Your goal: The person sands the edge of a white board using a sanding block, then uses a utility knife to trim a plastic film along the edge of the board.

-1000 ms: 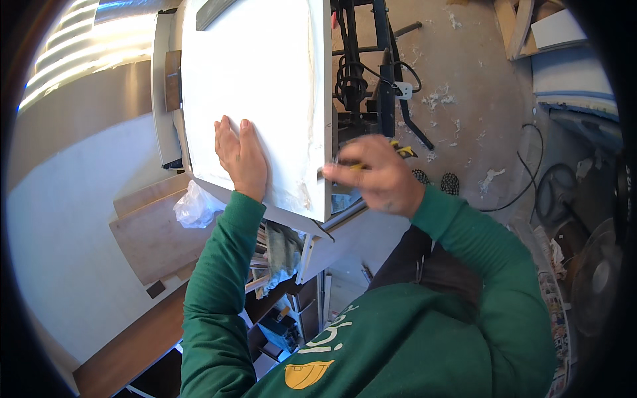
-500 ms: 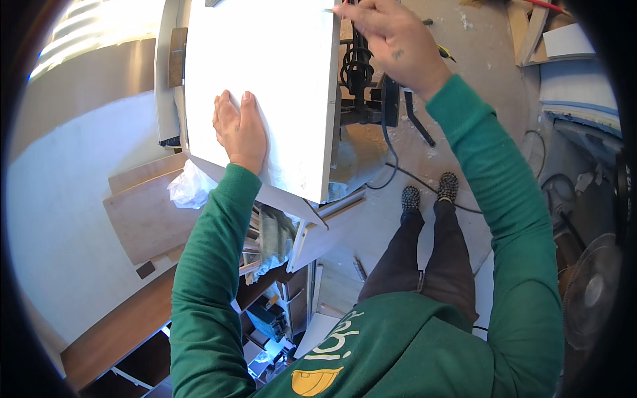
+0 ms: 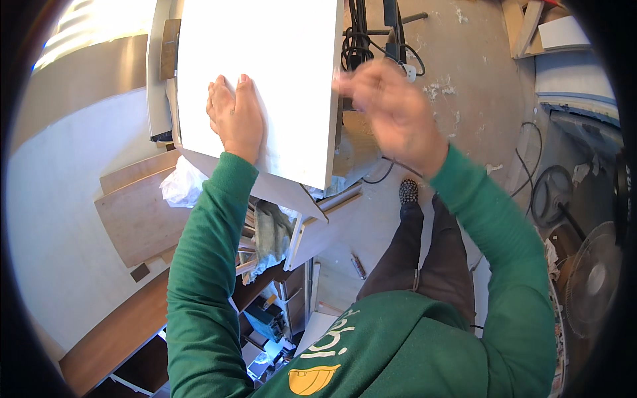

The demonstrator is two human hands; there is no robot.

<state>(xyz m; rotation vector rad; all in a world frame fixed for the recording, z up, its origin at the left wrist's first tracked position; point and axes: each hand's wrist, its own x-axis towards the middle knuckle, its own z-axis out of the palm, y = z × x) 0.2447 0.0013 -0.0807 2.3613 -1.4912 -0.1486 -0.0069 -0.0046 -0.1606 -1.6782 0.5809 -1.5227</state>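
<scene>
A large white board (image 3: pixel 292 79) lies flat in front of me. My left hand (image 3: pixel 237 116) rests on its face, open, with the fingers stretched toward the far end. At the board's right edge is my right hand (image 3: pixel 391 106), blurred by motion. Its fingers are curled together in a pinch, with the tips against that edge. Whatever they hold, if anything, is too small and smeared to name.
Black cables (image 3: pixel 356 46) hang beside the board's right side, near a white power socket (image 3: pixel 410 73). White scraps (image 3: pixel 441 88) litter the floor. A plastic bag (image 3: pixel 182 184) sits left of the board; a fan (image 3: pixel 595 280) stands at the right.
My right hand has come down along the board's right edge toward me. The left hand stays flat on the board. The view has shifted slightly.
</scene>
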